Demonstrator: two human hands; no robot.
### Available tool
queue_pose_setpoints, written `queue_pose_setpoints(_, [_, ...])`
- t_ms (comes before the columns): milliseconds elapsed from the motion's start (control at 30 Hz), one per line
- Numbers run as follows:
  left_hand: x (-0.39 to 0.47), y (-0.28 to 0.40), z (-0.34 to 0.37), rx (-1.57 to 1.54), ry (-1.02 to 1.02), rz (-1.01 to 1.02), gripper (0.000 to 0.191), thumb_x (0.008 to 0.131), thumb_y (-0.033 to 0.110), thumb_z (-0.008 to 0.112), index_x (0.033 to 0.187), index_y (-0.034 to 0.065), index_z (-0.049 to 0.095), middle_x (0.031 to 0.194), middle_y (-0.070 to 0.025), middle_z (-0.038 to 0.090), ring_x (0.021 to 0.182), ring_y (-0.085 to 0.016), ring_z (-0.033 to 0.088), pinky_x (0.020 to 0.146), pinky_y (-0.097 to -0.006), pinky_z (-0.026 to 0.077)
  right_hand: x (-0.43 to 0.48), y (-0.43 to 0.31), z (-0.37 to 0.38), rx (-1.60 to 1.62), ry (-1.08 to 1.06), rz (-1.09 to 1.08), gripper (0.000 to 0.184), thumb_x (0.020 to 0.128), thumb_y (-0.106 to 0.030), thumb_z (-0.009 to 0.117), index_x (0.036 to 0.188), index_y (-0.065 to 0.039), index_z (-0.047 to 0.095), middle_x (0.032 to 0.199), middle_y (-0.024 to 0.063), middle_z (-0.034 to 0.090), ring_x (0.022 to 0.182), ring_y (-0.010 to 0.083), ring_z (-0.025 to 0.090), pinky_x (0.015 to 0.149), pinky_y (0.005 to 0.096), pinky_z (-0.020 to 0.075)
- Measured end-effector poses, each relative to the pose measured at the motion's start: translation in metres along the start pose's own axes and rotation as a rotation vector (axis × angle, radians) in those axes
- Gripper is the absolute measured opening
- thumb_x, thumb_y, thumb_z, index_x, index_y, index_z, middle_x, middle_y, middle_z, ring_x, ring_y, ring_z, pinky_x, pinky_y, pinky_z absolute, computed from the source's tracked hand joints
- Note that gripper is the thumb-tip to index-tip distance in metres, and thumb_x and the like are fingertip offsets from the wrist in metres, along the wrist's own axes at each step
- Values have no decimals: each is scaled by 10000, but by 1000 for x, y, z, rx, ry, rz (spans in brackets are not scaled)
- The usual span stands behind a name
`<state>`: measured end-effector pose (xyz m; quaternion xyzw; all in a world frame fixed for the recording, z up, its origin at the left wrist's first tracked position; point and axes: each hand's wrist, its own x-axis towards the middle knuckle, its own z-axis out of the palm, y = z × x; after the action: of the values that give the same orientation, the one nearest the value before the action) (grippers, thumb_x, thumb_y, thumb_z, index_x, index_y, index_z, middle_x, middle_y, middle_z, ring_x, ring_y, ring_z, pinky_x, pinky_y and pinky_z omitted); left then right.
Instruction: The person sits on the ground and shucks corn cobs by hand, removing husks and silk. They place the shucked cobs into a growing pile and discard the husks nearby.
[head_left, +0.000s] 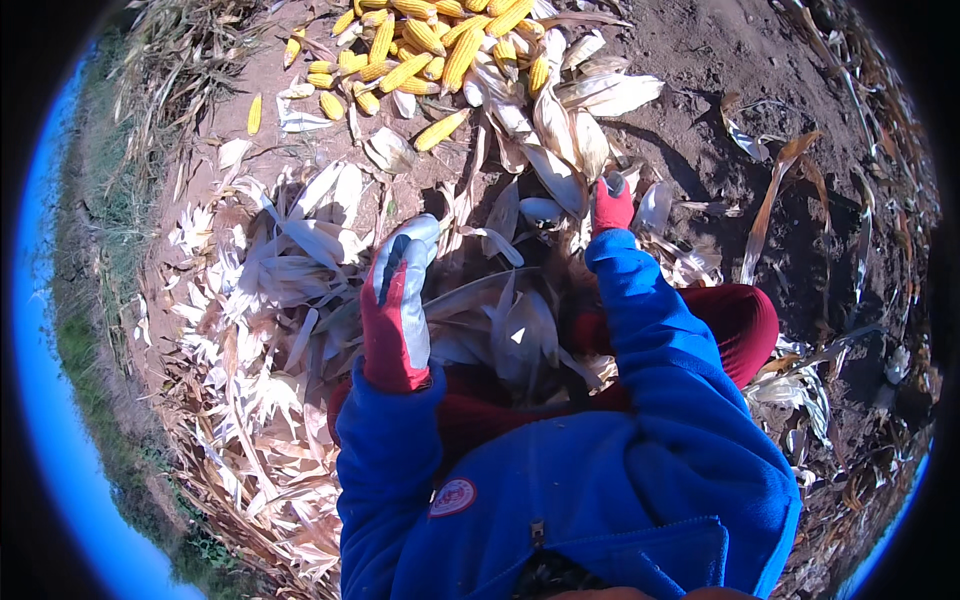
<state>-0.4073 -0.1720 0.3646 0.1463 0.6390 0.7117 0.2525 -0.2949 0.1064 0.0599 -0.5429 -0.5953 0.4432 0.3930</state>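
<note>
My left hand (400, 292), in a red and grey work glove, is raised over dry corn husks, its fingers together and slightly curved; whether it holds anything is not plain. My right hand (613, 201), gloved alike, reaches forward to the near end of a husk-covered corn ear (555, 180) in a pile of unhusked ears; its fingertips are partly hidden, and its grip is unclear. Loose dry husks (525, 330) lie between my arms, over my lap. A heap of husked yellow corn ears (420, 56) lies at the top, with one ear (441, 130) nearer to me.
A broad heap of pale husks (262, 300) spreads on the left. Dry corn stalks (180, 67) lie at the upper left, and more leaves (776, 195) on the soil at the right. My bent knee (735, 330) is beside my right arm.
</note>
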Motion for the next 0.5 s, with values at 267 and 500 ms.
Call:
queue_pose_setpoints(267, [-4, -6, -3, 109, 37, -10, 241, 945, 123, 533, 1126, -18, 605, 1098, -85, 621, 1023, -152, 568, 935, -286, 425, -76, 50, 3, -292, -116, 263, 670, 725, -318, 755, 1253, -6, 486, 1080, 255, 623, 1003, 391, 607, 858, 415, 482])
queue_pose_setpoints(500, [-1, -22, -3, 86, -68, -13, 382, 965, 256, 480, 1186, -49, 544, 1162, -167, 596, 1101, -257, 579, 986, -363, 425, -29, 25, -2, 205, -512, 640, 279, 906, -292, 567, 926, -24, 645, 623, 6, 558, 476, 152, 521, 463, 324, 470])
